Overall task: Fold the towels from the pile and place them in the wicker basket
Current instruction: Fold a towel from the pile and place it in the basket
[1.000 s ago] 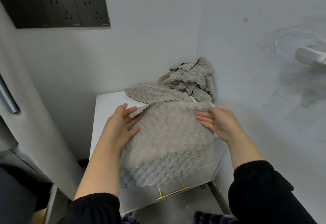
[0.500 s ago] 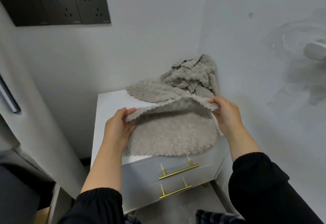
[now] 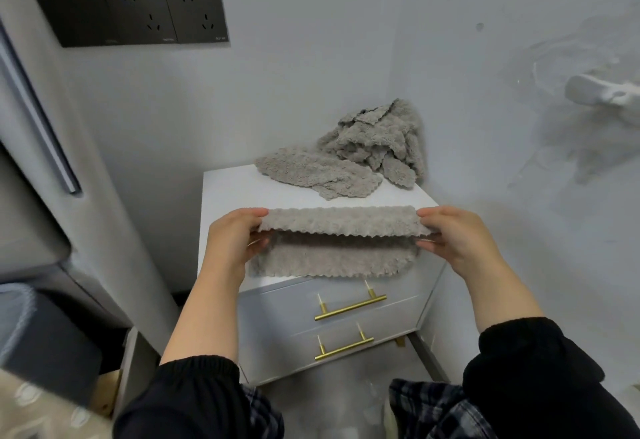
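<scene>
A grey fluffy towel (image 3: 337, 246) lies at the front of the white cabinet top (image 3: 228, 193), its far half lifted and doubled over toward me. My left hand (image 3: 232, 241) pinches the towel's left end, and my right hand (image 3: 453, 238) pinches its right end, both holding the upper layer just above the lower one. Behind it, in the back right corner of the cabinet, sits the pile of grey towels (image 3: 360, 154), crumpled against the wall. No wicker basket is in view.
The cabinet has two drawers with brass handles (image 3: 349, 307) facing me. Walls close in behind and to the right. Black sockets (image 3: 138, 11) hang on the back wall. A grey door or panel (image 3: 41, 134) stands at left, a dark bin (image 3: 38, 331) below it.
The towel was spread flat over the cabinet front; both hands have taken its far edge and drawn it toward me, folding it in half. The fold is now narrower and lower.
</scene>
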A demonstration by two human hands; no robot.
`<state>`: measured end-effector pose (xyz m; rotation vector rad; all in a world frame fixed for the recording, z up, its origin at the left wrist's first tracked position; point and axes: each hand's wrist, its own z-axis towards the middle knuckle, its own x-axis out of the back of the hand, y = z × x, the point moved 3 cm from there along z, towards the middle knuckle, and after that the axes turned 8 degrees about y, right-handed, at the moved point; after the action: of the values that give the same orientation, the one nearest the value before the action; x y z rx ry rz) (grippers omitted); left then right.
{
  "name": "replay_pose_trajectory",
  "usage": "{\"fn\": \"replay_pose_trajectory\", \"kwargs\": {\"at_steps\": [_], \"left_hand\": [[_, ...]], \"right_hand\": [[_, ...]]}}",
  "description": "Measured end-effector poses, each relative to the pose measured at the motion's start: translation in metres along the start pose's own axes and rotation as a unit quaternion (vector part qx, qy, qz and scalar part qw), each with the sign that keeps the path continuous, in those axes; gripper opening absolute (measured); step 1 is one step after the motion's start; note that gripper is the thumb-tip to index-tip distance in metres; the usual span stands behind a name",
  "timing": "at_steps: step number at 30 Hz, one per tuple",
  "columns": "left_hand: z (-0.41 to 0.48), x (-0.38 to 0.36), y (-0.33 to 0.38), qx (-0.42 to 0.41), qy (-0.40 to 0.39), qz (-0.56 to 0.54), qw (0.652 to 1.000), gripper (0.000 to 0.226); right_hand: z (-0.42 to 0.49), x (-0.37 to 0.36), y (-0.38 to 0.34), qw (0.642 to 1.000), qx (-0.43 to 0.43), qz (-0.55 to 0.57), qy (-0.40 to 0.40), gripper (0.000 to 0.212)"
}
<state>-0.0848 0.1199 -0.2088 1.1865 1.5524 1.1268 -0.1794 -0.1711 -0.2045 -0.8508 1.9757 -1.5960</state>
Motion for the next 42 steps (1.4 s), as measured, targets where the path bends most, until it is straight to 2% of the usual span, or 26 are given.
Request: {"fn": "replay_pose_trajectory", "kwargs": {"at_steps": [2, 9, 15, 16, 18, 20, 21, 23, 25, 27, 29, 32, 34, 39, 42], "left_hand": [[-0.001, 0.002, -0.004, -0.016, -0.003, 0.078, 0.997, 0.032], [0.0, 0.012, -0.02, -0.062, 0.011, 0.273, 0.96, 0.032], [0.002, 0.012, -0.024, -0.1, 0.023, 0.364, 0.926, 0.027], [0.001, 0.011, -0.023, -0.11, 0.025, 0.4, 0.91, 0.023], [-0.003, 0.009, -0.018, -0.148, 0.053, 0.493, 0.856, 0.018], [-0.009, 0.005, -0.012, -0.22, 0.087, 0.54, 0.808, 0.017], [-0.011, 0.001, -0.01, -0.264, 0.091, 0.539, 0.795, 0.021], [-0.015, -0.012, -0.01, -0.347, 0.048, 0.522, 0.778, 0.03], [-0.02, -0.03, -0.02, -0.39, -0.047, 0.53, 0.752, 0.04], [-0.028, -0.046, -0.035, -0.383, -0.139, 0.554, 0.726, 0.049], [-0.032, -0.057, -0.049, -0.357, -0.192, 0.589, 0.7, 0.055], [-0.033, -0.064, -0.062, -0.337, -0.201, 0.645, 0.656, 0.059], [-0.03, -0.066, -0.065, -0.337, -0.192, 0.664, 0.64, 0.06], [-0.026, -0.066, -0.065, -0.338, -0.208, 0.659, 0.639, 0.068], [-0.025, -0.065, -0.065, -0.339, -0.211, 0.66, 0.636, 0.073]], "right_hand": [[-0.003, 0.002, 0.007, 0.998, 0.015, -0.062, 0.011, 0.021], [-0.003, -0.007, 0.029, 0.99, 0.012, -0.137, 0.016, 0.023], [-0.002, -0.005, 0.037, 0.973, 0.011, -0.23, 0.028, 0.03], [-0.002, -0.005, 0.037, 0.968, 0.016, -0.249, 0.03, 0.024], [-0.001, -0.003, 0.038, 0.959, 0.016, -0.282, 0.031, 0.027], [0.001, -0.002, 0.041, 0.954, 0.011, -0.3, 0.018, 0.025], [0.002, -0.001, 0.041, 0.953, 0.011, -0.301, 0.012, 0.022], [0.003, 0.001, 0.041, 0.957, 0.011, -0.291, 0.001, 0.023], [0.007, 0.003, 0.042, 0.963, -0.004, -0.269, -0.006, 0.021], [0.009, 0.006, 0.043, 0.969, -0.046, -0.241, -0.012, 0.008], [0.01, 0.008, 0.046, 0.974, -0.083, -0.211, -0.022, 0.019], [0.009, 0.009, 0.047, 0.978, -0.121, -0.167, -0.029, 0.03], [0.007, 0.01, 0.049, 0.979, -0.155, -0.131, -0.035, 0.032], [0.008, 0.012, 0.051, 0.967, -0.241, -0.037, -0.073, 0.037], [0.005, 0.013, 0.051, 0.96, -0.26, -0.036, -0.099, 0.027]]}}
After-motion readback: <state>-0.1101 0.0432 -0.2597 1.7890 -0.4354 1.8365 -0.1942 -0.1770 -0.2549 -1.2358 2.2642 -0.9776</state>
